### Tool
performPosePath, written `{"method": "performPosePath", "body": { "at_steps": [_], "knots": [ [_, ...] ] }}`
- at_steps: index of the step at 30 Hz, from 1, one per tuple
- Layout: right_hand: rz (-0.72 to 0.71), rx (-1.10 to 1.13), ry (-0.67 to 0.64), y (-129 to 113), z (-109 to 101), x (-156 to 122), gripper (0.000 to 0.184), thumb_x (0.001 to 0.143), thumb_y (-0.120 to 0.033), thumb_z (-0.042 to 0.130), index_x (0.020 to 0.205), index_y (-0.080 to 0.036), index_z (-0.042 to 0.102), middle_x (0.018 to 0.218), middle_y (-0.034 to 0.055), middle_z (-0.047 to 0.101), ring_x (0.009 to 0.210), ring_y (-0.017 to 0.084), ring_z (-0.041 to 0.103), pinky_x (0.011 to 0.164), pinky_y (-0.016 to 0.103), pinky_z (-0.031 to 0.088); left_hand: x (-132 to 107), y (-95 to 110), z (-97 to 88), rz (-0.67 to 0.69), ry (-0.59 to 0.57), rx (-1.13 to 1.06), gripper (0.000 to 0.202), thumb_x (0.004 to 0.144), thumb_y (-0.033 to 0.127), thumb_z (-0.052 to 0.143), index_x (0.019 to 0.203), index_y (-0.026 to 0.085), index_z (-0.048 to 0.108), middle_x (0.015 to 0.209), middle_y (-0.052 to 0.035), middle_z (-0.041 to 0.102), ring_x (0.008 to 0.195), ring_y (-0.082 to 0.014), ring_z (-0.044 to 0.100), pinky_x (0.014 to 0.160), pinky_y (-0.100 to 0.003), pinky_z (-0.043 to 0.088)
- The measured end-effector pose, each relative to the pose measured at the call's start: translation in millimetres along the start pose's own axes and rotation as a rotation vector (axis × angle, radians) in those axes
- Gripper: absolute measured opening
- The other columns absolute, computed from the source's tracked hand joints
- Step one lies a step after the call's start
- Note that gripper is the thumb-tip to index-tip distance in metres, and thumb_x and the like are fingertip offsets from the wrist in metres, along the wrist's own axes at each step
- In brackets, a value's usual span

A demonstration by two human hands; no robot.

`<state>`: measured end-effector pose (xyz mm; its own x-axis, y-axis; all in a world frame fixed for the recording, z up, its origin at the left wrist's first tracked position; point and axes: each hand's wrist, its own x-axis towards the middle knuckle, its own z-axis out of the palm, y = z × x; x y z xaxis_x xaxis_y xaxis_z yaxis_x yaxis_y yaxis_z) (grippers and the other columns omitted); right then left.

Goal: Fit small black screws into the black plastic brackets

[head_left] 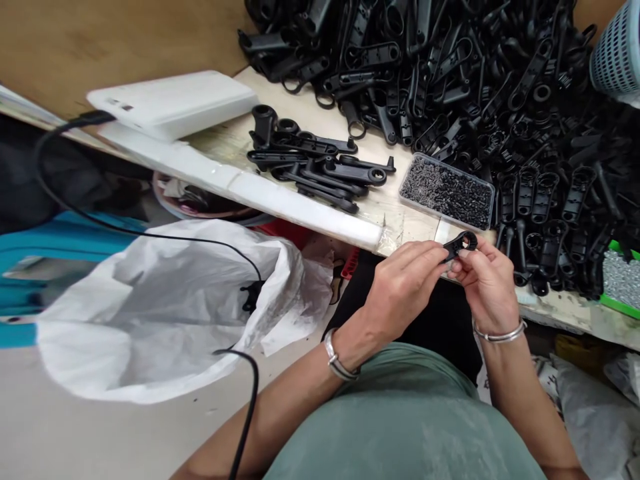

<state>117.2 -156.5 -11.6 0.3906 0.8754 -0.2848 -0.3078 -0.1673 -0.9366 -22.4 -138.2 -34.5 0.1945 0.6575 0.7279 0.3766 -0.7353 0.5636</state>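
My left hand (403,287) and my right hand (487,280) meet just below the table edge, both closed on one small black plastic part (460,245) with a ring at its end. The left fingers pinch its handle end, while the right fingertips press against the ring end. Each wrist wears a silver bangle. A clear tray of small black screws (447,192) sits right behind the hands. A small stack of the same black parts (313,159) lies to the left on the table.
A huge heap of black plastic parts (500,87) covers the back right of the table (227,140). A white power bank (173,103) with a black cable lies at the left. A white plastic bag (165,313) sits below. A green tray (620,280) holds silvery pieces at the right.
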Motion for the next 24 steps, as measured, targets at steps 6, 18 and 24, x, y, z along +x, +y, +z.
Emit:
{"method": "performPosePath", "body": {
  "at_steps": [6, 18, 24],
  "knots": [
    [-0.051, -0.026, -0.062, 1.9, 8.4, -10.6, 0.032, 0.067, -0.029, 0.071, 0.095, -0.021, 0.06, 0.078, -0.0032, 0.061, 0.065, 0.011, 0.057, 0.063, 0.022, 0.052, -4.2, 2.8, 0.1, -0.032, -0.003, -0.016, 0.013, 0.086, 0.011, 0.065, 0.098, 0.017, 0.066, 0.095, -0.0036, 0.075, 0.087, -0.0135, 0.072, 0.086, -0.024, 0.06],
    [-0.33, -0.646, 0.088, -93.1, -94.9, -3.9, 0.062, 0.075, -0.028, 0.066, 0.135, -0.023, 0.05, 0.062, -0.007, 0.047, 0.056, 0.014, 0.053, 0.055, 0.028, 0.049, 6.7, -9.4, -17.0, 0.067, -0.103, -0.082, 0.026, 0.085, 0.016, 0.069, 0.11, 0.018, 0.065, 0.101, -0.0062, 0.074, 0.094, -0.0183, 0.071, 0.092, -0.031, 0.057],
    [-0.288, -1.043, 0.204, -129.8, -154.4, 20.5, 0.064, 0.074, -0.035, 0.064, 0.134, -0.019, 0.048, 0.065, -0.0026, 0.056, 0.055, 0.016, 0.052, 0.048, 0.027, 0.043, 19.7, -52.0, -35.7, -0.069, 0.118, 0.288, 0.01, 0.084, 0.025, 0.068, 0.089, 0.017, 0.074, 0.083, -0.0057, 0.076, 0.075, -0.0205, 0.07, 0.075, -0.033, 0.056]
  ]
}}
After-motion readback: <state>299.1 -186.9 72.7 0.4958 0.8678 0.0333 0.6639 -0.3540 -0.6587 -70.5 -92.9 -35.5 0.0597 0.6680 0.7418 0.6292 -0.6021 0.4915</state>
